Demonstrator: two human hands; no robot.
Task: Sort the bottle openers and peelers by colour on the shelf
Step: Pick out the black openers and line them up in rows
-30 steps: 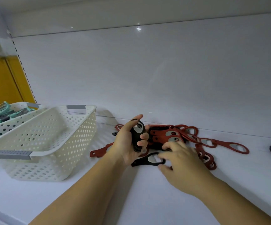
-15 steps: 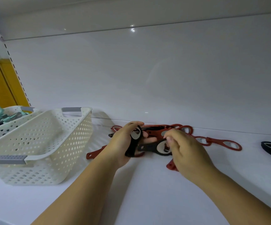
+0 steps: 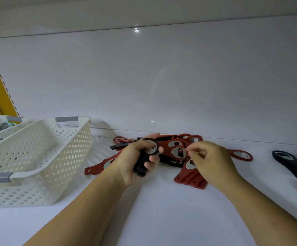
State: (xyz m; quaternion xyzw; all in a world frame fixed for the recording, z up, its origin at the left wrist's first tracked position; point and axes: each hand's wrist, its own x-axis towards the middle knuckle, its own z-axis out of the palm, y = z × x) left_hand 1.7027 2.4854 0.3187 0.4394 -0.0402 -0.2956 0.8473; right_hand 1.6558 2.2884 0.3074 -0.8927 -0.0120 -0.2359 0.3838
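The risk I see is the left hand (image 3: 138,162) overfilling. It grips a bunch of black openers (image 3: 142,166), and one more could make the stack fan out and slip back into the red openers (image 3: 177,151) piled just beyond its fingers. Fingers and thumb wrap round the handles. The right hand (image 3: 213,160) hovers over the pile's near side, fingers bent; whether they pinch anything I can't tell. Loose black openers (image 3: 289,164) lie well off to its right.
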